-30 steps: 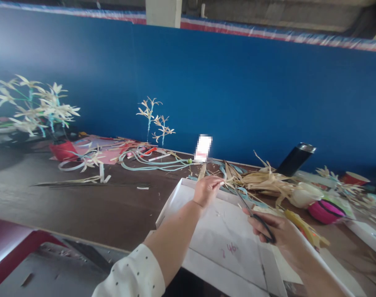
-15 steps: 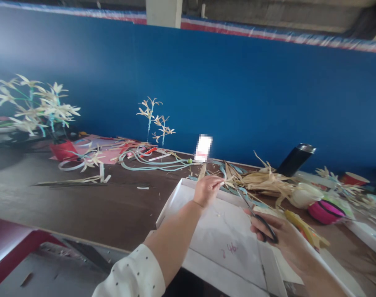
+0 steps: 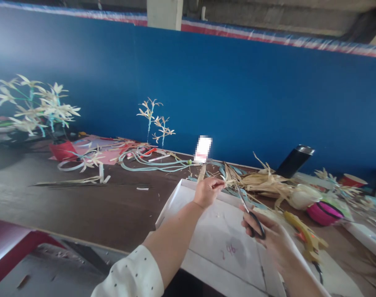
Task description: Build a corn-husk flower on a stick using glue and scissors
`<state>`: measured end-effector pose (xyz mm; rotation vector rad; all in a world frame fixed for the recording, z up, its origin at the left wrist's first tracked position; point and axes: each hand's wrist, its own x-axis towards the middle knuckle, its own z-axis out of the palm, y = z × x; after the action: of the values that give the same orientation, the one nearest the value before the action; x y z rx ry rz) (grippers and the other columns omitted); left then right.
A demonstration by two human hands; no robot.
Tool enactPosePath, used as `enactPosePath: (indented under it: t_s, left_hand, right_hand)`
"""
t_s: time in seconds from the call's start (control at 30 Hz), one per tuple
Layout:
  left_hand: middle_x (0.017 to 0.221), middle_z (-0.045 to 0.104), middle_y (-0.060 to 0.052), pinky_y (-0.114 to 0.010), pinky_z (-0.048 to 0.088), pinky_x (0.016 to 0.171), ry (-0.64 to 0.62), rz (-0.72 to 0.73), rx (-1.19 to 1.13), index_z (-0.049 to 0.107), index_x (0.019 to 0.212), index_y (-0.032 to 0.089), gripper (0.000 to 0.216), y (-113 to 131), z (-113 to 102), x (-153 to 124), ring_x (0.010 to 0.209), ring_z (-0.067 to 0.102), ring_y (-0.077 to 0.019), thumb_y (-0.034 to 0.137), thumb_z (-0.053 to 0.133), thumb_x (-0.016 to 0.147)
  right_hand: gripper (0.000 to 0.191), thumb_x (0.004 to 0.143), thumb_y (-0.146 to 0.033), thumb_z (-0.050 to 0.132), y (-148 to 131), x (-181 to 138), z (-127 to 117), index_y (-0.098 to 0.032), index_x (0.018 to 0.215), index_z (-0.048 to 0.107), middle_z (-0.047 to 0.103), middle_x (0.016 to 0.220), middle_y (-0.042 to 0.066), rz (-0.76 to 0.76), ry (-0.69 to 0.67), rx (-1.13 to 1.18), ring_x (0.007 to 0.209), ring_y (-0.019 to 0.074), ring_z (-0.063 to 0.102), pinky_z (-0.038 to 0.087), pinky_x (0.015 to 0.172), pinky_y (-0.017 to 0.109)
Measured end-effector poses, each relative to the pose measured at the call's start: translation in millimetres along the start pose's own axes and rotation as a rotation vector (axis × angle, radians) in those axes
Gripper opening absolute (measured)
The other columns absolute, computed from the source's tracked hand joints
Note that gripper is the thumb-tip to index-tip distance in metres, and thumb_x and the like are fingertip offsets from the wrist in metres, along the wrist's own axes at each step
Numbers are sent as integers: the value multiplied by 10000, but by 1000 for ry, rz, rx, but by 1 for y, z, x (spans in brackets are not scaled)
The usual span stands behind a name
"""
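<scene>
While several flower sprays stand complete, the piece between your hands looks, as far as one can judge, only partly shaped. Your left hand reaches over the far part of a shallow white box, thumb and fingers pinched closed on a small pale husk piece just beyond its far edge. Your right hand is curled around the black handles of a pair of scissors, blades pointing up towards that piece; whether they touch it, or how far they are parted, you cannot tell from this view.

What seems done: pale flowers on blue-wrapped stems rise from a red pot at the left, and two smaller flower sprays stand upright near the blue wall panel. What seems left: dried corn husks lie heaped, unformed, beyond the box and to its right, and one flower rests loose on the brown table. A yellow glue gun lies to the right of your right hand, gripped by neither hand.
</scene>
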<state>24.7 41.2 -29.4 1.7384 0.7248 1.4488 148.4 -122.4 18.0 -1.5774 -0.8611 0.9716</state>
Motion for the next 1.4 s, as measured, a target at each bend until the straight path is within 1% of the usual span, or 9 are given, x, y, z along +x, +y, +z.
enactPosePath:
  t_s: [0.07,0.17,0.27,0.4,0.57,0.77,0.9,1.1,1.4]
  left_hand:
    - [775,710,-25,-217,531,614,2,-55,-40,725,795,189,110,-1,1,0,652,633,-122,264,700,719]
    - [756,711,-20,-217,537,615,0,-99,-67,717,788,177,128,0,2,1,641,634,-119,278,707,710]
    - [757,712,-20,-221,542,628,-5,-100,-69,709,790,171,143,1,1,1,644,638,-119,287,712,706]
    - [741,708,-28,-229,548,627,-5,-84,-88,699,773,170,138,2,1,0,644,644,-130,291,713,705]
    - [723,707,-26,-224,553,622,-12,-93,-126,691,748,165,115,5,2,0,645,651,-132,264,719,696]
    - [720,706,-19,-223,552,622,-28,-109,-107,703,749,171,107,9,1,-1,641,643,-124,259,723,691]
    - [742,708,-22,-226,550,640,-37,-102,-104,709,766,175,116,9,2,-1,651,641,-122,262,723,690]
    - [777,712,-40,-240,553,658,-58,-85,-98,711,781,173,124,5,3,-2,682,652,-134,264,720,697]
    - [775,706,-42,-235,545,650,-56,-46,-93,709,782,168,135,1,4,-2,677,648,-132,273,719,699]
  right_hand:
    - [566,619,-507,757,0,0,10,-159,1062,704,637,726,51,-3,30,26,576,124,533,394,507,224]
    - [561,602,-488,773,1,3,20,-162,1054,709,634,729,52,-7,51,85,579,128,533,407,512,231]
    - [568,586,-485,785,0,5,27,-157,1044,713,631,739,57,-24,69,131,584,136,537,422,517,245]
    - [542,571,-474,802,-3,4,31,-166,1010,725,622,733,45,-41,77,153,577,122,529,434,539,245]
    - [534,563,-479,805,-4,3,33,-188,1004,729,630,722,40,-28,81,144,570,112,533,434,531,230]
    - [563,577,-499,788,-4,4,36,-165,1025,721,622,692,46,-75,103,113,555,133,535,408,468,233]
    - [550,595,-487,787,-3,5,34,-156,1029,718,610,689,38,-91,88,131,553,120,517,416,484,231]
    - [565,590,-495,785,-3,6,30,-162,1042,717,621,699,43,-86,93,76,576,141,546,431,480,240]
    - [479,553,-418,826,-1,8,30,-176,959,744,625,728,29,-86,110,149,607,113,541,464,532,221]
